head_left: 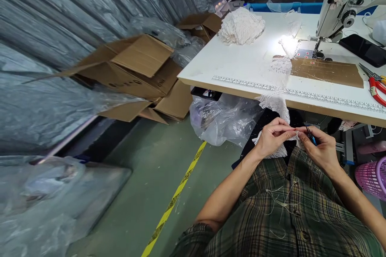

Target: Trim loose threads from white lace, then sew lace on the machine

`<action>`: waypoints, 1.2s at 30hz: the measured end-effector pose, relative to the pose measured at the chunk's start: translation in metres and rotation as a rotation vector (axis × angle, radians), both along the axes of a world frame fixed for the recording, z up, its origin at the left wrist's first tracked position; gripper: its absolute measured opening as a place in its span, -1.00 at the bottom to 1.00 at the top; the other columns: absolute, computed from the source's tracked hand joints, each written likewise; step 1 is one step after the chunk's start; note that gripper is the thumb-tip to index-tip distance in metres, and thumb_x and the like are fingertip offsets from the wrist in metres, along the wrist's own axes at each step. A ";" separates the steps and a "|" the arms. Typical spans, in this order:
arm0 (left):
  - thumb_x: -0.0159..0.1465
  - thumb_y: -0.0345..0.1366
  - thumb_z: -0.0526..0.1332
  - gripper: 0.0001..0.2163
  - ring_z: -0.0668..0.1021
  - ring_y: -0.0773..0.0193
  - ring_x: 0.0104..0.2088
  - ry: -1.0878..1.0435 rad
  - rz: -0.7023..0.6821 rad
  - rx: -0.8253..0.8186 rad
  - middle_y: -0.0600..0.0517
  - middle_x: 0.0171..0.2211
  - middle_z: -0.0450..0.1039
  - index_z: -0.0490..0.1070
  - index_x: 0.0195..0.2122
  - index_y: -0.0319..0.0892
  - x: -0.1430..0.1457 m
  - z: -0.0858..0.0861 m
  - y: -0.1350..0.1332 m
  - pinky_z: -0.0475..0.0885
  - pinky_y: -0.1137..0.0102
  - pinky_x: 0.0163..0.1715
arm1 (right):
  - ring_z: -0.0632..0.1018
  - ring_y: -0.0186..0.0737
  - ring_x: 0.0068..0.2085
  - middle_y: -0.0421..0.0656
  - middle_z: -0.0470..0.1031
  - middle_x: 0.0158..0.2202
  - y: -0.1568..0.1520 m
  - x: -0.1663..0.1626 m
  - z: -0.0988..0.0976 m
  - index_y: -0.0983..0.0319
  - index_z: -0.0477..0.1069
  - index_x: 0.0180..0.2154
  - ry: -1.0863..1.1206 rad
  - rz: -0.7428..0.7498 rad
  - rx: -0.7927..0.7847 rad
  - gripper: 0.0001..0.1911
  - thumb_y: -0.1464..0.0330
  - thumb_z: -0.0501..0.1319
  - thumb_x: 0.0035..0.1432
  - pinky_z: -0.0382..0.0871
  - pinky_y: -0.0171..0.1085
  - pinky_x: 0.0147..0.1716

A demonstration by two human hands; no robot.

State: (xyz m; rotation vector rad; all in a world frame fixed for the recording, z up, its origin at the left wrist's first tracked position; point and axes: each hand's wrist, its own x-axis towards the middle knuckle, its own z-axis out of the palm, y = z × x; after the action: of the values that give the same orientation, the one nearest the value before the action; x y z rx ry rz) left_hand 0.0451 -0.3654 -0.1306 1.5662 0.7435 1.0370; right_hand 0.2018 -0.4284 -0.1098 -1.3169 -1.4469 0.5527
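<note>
A strip of white lace trim (276, 102) runs down from the sewing machine over the table's front edge to my lap. My left hand (273, 138) is closed, pinching the lace between thumb and fingers, and a loose end hangs below it. Close beside it, my right hand (321, 148) is closed too, its fingertips at the same piece of lace. Small blue-handled thread snips (311, 135) are tucked in the right hand, their dark tips pointing up and away. The fingertips of both hands nearly touch.
The sewing machine (339, 12) stands on the white table (208, 62). A lace pile (241, 26), red-handled pliers (376, 86) and a black phone (363, 49) lie there. Cardboard boxes (141, 58) and plastic bags (224, 116) stand left; a pink basket (370, 176) is right.
</note>
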 end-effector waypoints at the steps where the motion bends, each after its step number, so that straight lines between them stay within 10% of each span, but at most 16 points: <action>1: 0.17 0.00 0.35 -0.69 0.46 0.36 -0.37 -0.003 0.011 0.028 -0.02 -0.32 0.47 0.62 -0.35 -0.18 0.000 0.000 0.000 0.33 0.45 -0.44 | 0.56 -0.19 -0.30 -0.13 0.56 -0.33 0.001 0.000 -0.002 0.15 0.59 -0.31 -0.016 -0.016 0.027 -0.87 0.31 0.26 0.19 0.49 -0.23 -0.31; 13: 0.34 -0.16 0.19 -0.82 0.59 0.22 -0.17 0.117 0.120 0.262 -0.06 -0.24 0.58 0.40 -0.28 -0.16 -0.007 0.002 -0.008 0.44 0.28 -0.09 | 0.46 -0.26 -0.46 -0.21 0.43 -0.50 0.003 0.003 -0.002 0.19 0.46 -0.34 0.003 -0.059 -0.095 -0.83 0.24 0.20 0.21 0.37 -0.27 -0.46; 22: 0.16 -0.01 0.36 -0.58 0.60 0.28 -0.30 -0.036 -0.055 -0.255 -0.05 -0.28 0.59 0.50 -0.10 -0.24 -0.003 0.011 -0.007 0.49 0.40 -0.24 | 0.24 -0.38 -0.65 -0.36 0.19 -0.68 0.005 0.000 0.015 0.21 0.38 -0.35 0.324 0.105 -0.366 -0.62 0.02 0.27 0.11 0.14 -0.35 -0.64; 36: 0.23 0.11 0.22 -0.60 0.35 0.39 -0.45 0.059 -0.063 -0.252 0.09 -0.44 0.34 0.41 -0.28 -0.18 0.000 0.011 -0.009 0.30 0.46 -0.46 | 0.26 -0.34 -0.56 -0.30 0.23 -0.62 0.006 -0.001 0.014 0.20 0.41 -0.43 0.214 0.118 -0.321 -0.65 0.05 0.26 0.11 0.18 -0.33 -0.58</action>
State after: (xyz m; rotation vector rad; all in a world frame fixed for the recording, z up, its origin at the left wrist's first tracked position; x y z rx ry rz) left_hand 0.0453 -0.3749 -0.1198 1.3982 0.8266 0.8197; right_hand 0.2012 -0.4229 -0.0961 -1.3750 -1.2997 1.0065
